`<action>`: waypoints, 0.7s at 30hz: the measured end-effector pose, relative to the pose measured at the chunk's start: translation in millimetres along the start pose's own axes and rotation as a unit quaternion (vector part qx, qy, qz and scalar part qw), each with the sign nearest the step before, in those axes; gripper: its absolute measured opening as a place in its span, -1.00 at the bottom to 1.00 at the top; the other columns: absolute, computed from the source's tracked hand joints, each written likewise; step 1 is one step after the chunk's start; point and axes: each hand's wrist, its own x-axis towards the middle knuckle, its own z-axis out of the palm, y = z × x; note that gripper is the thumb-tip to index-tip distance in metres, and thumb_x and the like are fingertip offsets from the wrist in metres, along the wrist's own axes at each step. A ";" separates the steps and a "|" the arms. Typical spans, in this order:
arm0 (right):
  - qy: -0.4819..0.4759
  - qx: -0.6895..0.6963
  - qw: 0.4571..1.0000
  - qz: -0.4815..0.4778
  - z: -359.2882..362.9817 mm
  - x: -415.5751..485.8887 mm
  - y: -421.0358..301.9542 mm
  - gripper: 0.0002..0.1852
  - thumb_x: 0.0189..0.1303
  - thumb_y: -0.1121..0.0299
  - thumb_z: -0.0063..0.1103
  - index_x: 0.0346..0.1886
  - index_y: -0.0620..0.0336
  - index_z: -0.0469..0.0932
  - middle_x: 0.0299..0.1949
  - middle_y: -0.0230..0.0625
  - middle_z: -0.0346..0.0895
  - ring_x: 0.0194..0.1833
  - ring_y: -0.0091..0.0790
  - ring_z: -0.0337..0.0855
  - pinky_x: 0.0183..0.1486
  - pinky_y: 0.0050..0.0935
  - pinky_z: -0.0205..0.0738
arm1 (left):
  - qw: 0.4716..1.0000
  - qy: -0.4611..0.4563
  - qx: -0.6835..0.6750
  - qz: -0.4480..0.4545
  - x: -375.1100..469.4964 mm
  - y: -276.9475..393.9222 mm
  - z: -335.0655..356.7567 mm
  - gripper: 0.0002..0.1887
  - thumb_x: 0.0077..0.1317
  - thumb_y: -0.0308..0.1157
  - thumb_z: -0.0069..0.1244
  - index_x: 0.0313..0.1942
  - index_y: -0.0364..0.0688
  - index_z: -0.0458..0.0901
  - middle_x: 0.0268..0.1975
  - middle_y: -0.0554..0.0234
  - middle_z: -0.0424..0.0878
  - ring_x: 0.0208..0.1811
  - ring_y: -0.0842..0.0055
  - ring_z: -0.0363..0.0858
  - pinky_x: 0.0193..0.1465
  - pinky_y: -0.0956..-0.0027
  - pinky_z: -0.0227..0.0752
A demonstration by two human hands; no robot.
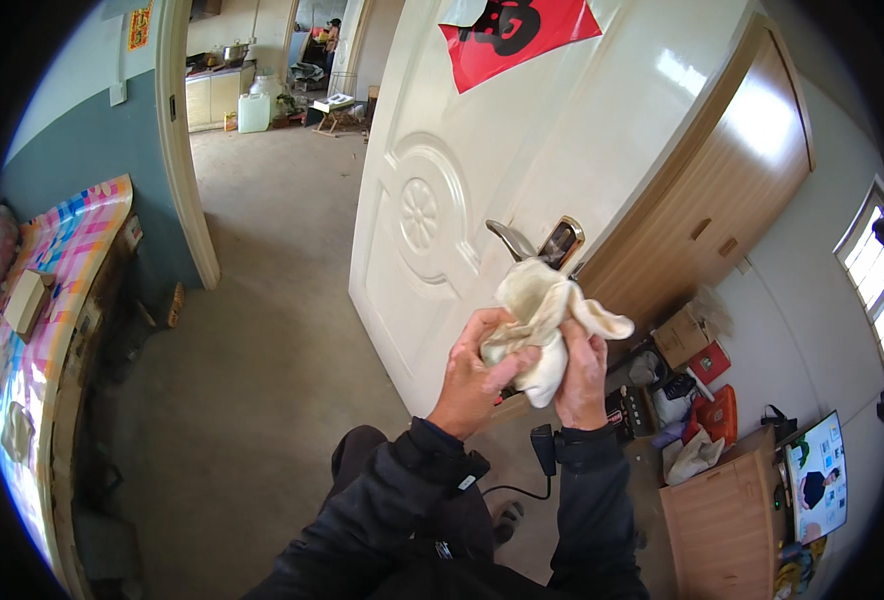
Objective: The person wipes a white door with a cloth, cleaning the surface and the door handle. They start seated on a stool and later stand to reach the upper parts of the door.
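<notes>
Both of my hands hold a crumpled cream-white cloth (536, 337) in front of the door. My left hand (476, 371) grips its left side, the thumb laid across the folds. On the other side my right hand (583, 375) pinches the cloth, and a loose end sticks out to the right above it. Just beyond the cloth is the white panelled door (431, 300), standing ajar. Its metal lever handle (509, 238) and lock plate (562, 241) show above the cloth, which covers the lower end of the plate. A torn red paper decoration (517, 37) is stuck higher up.
A wooden wardrobe (712, 172) stands behind the door. To the right are piled boxes (682, 337), a cabinet (723, 525) and a lit television (817, 480). A bed with a checked cover (74, 225) lies left. Through the doorway, a white plastic jug (254, 112) stands on the floor.
</notes>
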 end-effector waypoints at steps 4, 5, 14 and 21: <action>-0.022 -0.119 0.992 0.028 -6.4 -24.5 8.4 -0.76 0.58 0.39 0.45 0.16 0.30 0.84 0.01 -0.41 0.86 0.03 -0.55 0.79 0.17 -0.45 0.65 | 0.991 0.030 -0.072 -0.111 -14.4 -13.8 -24.1 -0.67 0.55 -0.39 0.24 0.24 -0.12 0.58 0.08 0.29 0.74 0.06 0.63 0.75 0.09 0.43 0.66; -0.040 -0.135 0.990 0.025 -7.4 -30.9 10.0 -0.76 0.56 0.38 0.47 0.14 0.31 0.84 -0.01 -0.41 0.85 0.00 -0.56 0.79 0.16 -0.45 0.65 | 0.988 0.044 -0.099 -0.109 -17.7 -17.6 -29.8 -0.66 0.55 -0.40 0.25 0.24 -0.14 0.59 0.08 0.27 0.75 0.04 0.62 0.75 0.09 0.43 0.66; -0.093 -0.023 0.990 0.105 -12.6 -46.7 38.4 -0.39 0.56 0.33 0.45 0.58 0.34 0.54 0.39 -0.25 0.71 0.38 -0.38 0.69 0.51 -0.32 0.52 | 0.984 0.070 -0.106 -0.122 -18.8 -20.6 -72.7 -0.41 0.53 -0.35 0.30 0.50 -0.27 0.58 0.21 0.16 0.80 0.11 0.53 0.80 0.23 0.38 0.68; -0.074 0.048 0.993 0.078 -12.8 -72.8 69.4 -0.19 0.67 0.19 0.35 0.80 0.32 0.23 0.67 -0.17 0.47 0.63 -0.29 0.50 0.69 -0.19 0.34 | 0.993 0.025 0.003 -0.112 -24.3 -14.5 -48.0 -0.50 0.55 -0.41 0.28 0.42 -0.39 0.64 0.17 0.18 0.82 0.10 0.60 0.79 0.19 0.44 0.67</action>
